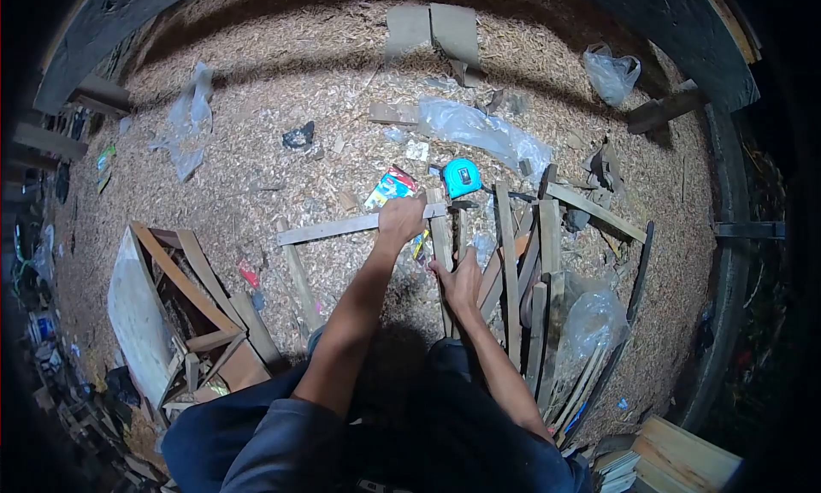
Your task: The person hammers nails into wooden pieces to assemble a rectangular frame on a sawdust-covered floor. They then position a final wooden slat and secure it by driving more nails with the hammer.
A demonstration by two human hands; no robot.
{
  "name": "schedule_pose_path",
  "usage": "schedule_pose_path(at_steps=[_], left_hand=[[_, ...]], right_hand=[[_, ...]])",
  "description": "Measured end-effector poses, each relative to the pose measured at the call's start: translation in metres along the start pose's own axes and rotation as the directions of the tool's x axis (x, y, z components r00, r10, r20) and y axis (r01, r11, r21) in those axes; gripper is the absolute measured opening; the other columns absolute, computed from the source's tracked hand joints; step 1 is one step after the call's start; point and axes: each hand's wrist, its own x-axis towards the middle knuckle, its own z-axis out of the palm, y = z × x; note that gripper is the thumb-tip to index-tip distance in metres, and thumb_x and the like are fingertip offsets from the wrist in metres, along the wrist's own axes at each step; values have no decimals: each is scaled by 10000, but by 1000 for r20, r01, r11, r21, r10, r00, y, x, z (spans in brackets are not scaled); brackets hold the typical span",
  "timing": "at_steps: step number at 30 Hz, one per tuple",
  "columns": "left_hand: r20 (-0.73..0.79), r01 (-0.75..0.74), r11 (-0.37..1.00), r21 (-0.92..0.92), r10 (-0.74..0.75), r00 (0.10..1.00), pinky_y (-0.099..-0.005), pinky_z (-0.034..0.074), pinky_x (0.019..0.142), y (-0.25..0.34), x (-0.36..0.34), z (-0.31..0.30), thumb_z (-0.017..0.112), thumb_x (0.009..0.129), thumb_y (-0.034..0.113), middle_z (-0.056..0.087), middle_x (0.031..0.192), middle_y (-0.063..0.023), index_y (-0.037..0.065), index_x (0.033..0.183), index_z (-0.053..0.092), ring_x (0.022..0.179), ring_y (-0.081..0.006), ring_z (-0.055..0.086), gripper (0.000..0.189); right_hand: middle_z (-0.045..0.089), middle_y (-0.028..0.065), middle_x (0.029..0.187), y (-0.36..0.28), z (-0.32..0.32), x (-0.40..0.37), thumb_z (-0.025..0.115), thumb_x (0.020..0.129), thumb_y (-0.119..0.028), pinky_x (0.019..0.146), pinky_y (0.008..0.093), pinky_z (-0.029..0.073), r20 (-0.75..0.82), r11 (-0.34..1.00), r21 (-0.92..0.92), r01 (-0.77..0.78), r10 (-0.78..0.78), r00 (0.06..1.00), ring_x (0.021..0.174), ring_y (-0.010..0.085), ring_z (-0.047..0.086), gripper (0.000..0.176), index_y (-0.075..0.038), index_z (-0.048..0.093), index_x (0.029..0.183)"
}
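Head view: left hand (401,218) has its grip closed, fingers wrapped over a pale wooden strip (333,229), clamped near the strip's right end; the strip lies crosswise, slightly tilted, its right end over the upper part of a long slat (440,232); right hand (463,283) is just below, grip partly curled, thumb against the slat, fingers by the handle of what looks like a hammer (463,205); cannot tell whether that grip is fully clamped on the handle; hammer head sits just right of the strip's end; turquoise tape measure (462,177) just beyond the head; colourful packet (393,187) just past the left hand; more slats (549,236) lie to the right; all on a floor (239,134) covered in wood shavings; wooden frame (162,235) well apart, at left.
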Motion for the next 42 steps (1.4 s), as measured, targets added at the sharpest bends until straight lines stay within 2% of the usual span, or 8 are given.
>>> schedule_pose_path(at_steps=[3,5,8,11,21,34,36,42], left_hand=[[-10,-14,1000,-7,14,1000,-493,538,659,-3,1,3,627,785,236,679,753,-184,45,938,628,734,-366,684,244],[-31,3,1000,-13,-3,1000,-499,536,653,-2,1,4,626,792,239,676,744,-182,43,940,617,727,-368,682,245],[-52,19,1000,-15,-19,998,-510,532,644,-6,6,7,622,806,240,674,740,-182,45,957,599,724,-372,680,247],[-37,9,1000,-16,-10,999,-518,529,644,-6,4,7,619,814,234,673,755,-186,53,985,586,735,-375,679,251],[-14,2,1000,-21,-2,1000,-505,530,673,-6,7,6,627,807,239,675,773,-192,53,993,583,756,-378,676,267],[-47,28,1000,-13,-28,998,-506,524,653,-5,9,1,607,817,240,667,751,-181,63,994,585,741,-371,673,251],[-51,48,999,-17,-49,998,-472,537,670,-2,9,-3,628,758,154,680,762,-181,46,943,596,748,-351,685,216],[-24,52,999,-7,-52,998,-464,538,691,0,10,-9,626,763,150,684,777,-177,54,965,616,777,-348,689,224]], right_hand=[[605,263,788,-3,-4,0,839,723,-309,659,493,460,8,1000,-28,13,-13,1000,750,466,604,577,47,456,966],[622,310,872,-12,-8,1,841,716,-239,740,508,474,50,998,-48,-45,48,998,843,487,611,581,68,449,1015],[630,301,895,-15,-10,6,830,728,-248,759,510,481,108,988,-124,-90,103,989,861,484,614,574,68,453,1024],[631,297,913,-8,-5,5,819,739,-252,769,512,481,99,993,-110,-37,48,994,863,479,616,564,67,457,1032],[618,304,921,-13,-12,7,803,748,-230,765,508,485,163,991,-126,-47,68,984,877,476,609,522,63,463,1015],[630,277,874,-16,-8,9,820,730,-228,728,509,494,109,984,-178,-11,31,994,839,464,624,510,38,461,975],[633,282,877,-16,-10,11,818,735,-228,737,511,493,135,984,-176,-12,36,990,845,467,624,514,41,457,982],[623,297,934,-15,-13,10,816,743,-231,756,508,489,170,987,-161,-8,36,985,876,479,614,533,54,447,1002]])
